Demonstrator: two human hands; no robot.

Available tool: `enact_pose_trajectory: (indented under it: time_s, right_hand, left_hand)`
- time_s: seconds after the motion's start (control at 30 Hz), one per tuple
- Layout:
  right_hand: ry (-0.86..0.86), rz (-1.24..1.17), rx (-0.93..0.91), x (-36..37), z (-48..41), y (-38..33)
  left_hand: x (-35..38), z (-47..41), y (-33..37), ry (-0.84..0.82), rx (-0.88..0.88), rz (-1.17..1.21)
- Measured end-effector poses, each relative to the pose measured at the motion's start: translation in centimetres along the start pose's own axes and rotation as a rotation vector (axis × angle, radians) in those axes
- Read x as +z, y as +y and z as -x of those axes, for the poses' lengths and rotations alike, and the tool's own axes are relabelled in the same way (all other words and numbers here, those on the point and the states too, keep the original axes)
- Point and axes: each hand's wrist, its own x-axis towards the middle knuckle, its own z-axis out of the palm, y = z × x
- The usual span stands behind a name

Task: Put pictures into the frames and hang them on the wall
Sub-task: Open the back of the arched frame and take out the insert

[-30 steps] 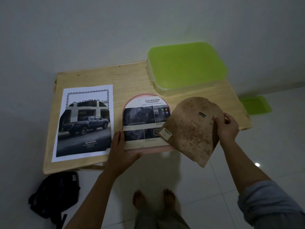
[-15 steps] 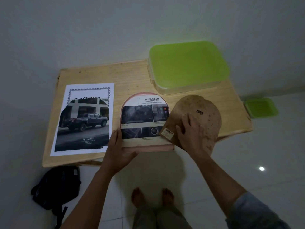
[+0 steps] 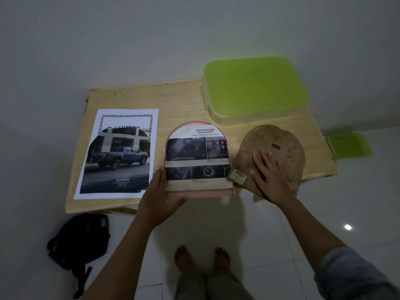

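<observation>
Backing board now flat on table

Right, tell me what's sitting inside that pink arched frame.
A printed picture headed ADVANCED, with dark photo panels, fills the pink arched frame; only its rim shows around it. Whatever lies beneath the print is covered and cannot be seen.
</observation>
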Motion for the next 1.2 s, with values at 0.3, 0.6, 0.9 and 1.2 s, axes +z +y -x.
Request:
enact_pose_trajectory:
  time_s: [0.3,0.6,0.9,1.2]
  right_hand:
    - [-0.064,-0.068,-0.039,-1.1,0.4,0.9]
    - [-0.108,-0.106,-0.054,-1.0,0.2,0.1]
    - [-0.140,-0.027,0.294,-0.5,-2.1,-5.0]
    - [-0.276,-0.041,0.085,-0.9,-2.5,-5.0]
  left_hand:
    - [0.0,0.7,-1.0,0.007,-0.009,-0.004]
    - [0.4,1.0,-1.3,0.011,-0.039,0.026]
    - [0.7,1.3,-1.2,0.033,-0.035,0.101]
    - [0.3,1.1,-1.2,0.039,-0.014,0.121]
